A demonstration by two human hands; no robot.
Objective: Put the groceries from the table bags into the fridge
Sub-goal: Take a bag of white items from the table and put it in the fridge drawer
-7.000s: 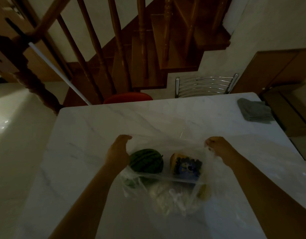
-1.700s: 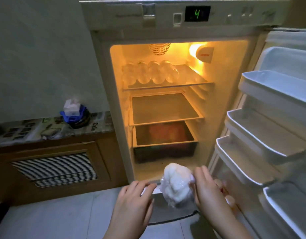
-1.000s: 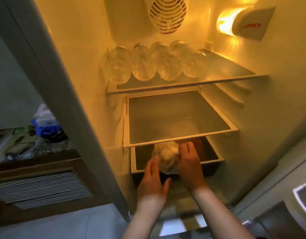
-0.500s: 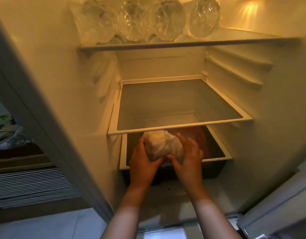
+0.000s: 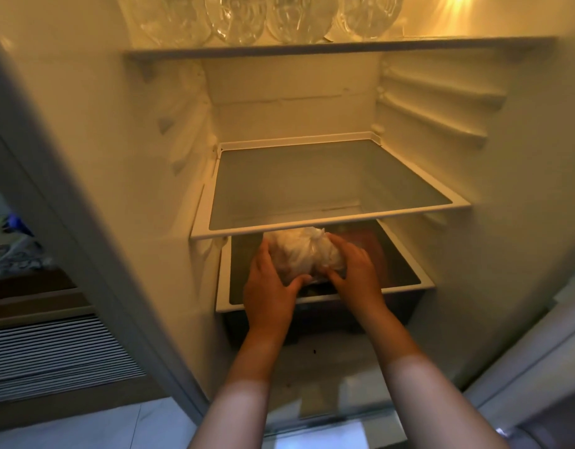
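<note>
A white grocery wrapped in clear plastic [image 5: 300, 252] rests on the lid of the crisper drawer [image 5: 399, 288] at the bottom of the open fridge, just under the bare middle shelf [image 5: 325, 226]. My left hand [image 5: 270, 288] cups the bundle's left side and my right hand [image 5: 354, 275] cups its right side. Both hands grip it. Something reddish [image 5: 360, 241] shows through the lid to the right of the bundle.
Several clear plastic bottles [image 5: 263, 17] lie side by side on the top shelf [image 5: 338, 47]. The fridge's left wall edge [image 5: 69, 202] stands close on my left. A louvred cabinet [image 5: 53, 354] sits beyond it.
Over the earlier frames I carried the bundle from the table bag to the open fridge. In the last second both hands pushed it in under the middle shelf, and the view moved closer.
</note>
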